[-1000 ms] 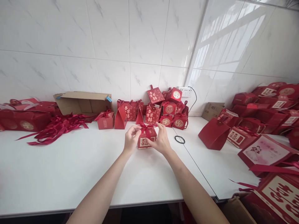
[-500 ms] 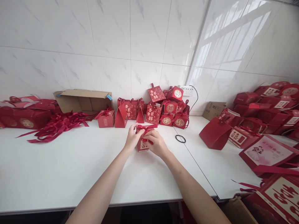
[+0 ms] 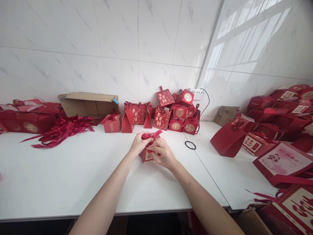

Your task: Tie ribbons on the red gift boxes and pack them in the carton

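A small red gift box (image 3: 147, 155) with white lettering stands on the white table (image 3: 73, 182) in front of me. A red ribbon bow (image 3: 152, 134) sits on its top. My left hand (image 3: 138, 144) grips the box's top left, its fingers pinched on the ribbon. My right hand (image 3: 161, 152) covers the box's right side, fingers curled around it and the ribbon. Most of the box is hidden by both hands.
A heap of finished red boxes (image 3: 178, 112) stands against the wall behind. An open cardboard carton (image 3: 89, 103) and loose red ribbons (image 3: 62, 129) lie at the left. A black hair band (image 3: 190, 145) lies right of my hands. More red boxes and bags (image 3: 269, 130) fill the right side.
Both hands have closed in over the box top, and the box has shifted slightly nearer and leftward. The bow now sticks up between my fingers.
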The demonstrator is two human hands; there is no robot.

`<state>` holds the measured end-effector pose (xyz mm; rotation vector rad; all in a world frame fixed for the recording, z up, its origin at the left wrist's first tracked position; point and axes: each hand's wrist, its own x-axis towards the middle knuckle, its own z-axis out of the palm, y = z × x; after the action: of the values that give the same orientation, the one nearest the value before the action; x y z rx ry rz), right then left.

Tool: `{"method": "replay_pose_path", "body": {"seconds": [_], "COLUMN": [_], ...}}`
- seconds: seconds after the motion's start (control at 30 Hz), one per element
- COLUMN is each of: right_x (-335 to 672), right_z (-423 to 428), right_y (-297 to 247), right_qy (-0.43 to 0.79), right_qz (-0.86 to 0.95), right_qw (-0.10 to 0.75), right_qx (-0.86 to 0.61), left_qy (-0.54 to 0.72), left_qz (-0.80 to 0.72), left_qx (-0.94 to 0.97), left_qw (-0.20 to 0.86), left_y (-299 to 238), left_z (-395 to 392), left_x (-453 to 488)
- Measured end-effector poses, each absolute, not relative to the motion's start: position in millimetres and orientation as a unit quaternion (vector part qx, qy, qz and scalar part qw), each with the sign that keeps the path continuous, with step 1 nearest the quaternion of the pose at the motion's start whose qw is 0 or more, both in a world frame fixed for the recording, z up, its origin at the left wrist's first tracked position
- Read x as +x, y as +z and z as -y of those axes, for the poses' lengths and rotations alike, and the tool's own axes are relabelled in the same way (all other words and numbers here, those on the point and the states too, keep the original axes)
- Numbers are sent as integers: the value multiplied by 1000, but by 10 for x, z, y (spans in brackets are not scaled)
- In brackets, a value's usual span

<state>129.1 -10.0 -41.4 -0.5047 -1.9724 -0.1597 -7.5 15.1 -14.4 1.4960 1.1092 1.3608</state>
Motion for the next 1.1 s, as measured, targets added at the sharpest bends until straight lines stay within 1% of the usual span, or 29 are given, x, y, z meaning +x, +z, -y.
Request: {"method": "replay_pose_path", "body": {"seconds": [0.27,0.47,0.63,0.8,0.87,0.93,0.97,1.03,1.07,1.1], "right_x": [1205,1210,1192,1137,1168,1263,1333,1496,1578,1651], "right_z": [160,189,215,239,246,251,251,248,245,242], "right_y": [-417,-372,-371,-412,-368,-269,-205,-70,-11,38], "right_qy": [-116,-144,-156,-154,-127,-67,-23,99,174,252], "right_qz": [821,810,815,832,833,822,805,742,703,668], "right_qw": [521,546,539,511,518,539,555,561,537,490], "right_qx": [-202,-157,-146,-152,-150,-172,-211,-353,-432,-500], "left_qy": [525,533,537,532,531,530,529,525,522,520], "left_qz": [-479,-478,-471,-470,-470,-470,-470,-469,-468,-466], "left_qx": [584,578,579,577,577,577,576,575,574,574], "left_qw": [393,392,393,404,406,408,410,418,422,427], "left_y": [-159,-137,-144,-161,-158,-152,-150,-151,-153,-157], "left_z": [-157,-146,-143,-146,-151,-156,-159,-163,-164,-165], "left_x": [-74,-72,-70,-70,-75,-80,-82,-81,-79,-75]}}
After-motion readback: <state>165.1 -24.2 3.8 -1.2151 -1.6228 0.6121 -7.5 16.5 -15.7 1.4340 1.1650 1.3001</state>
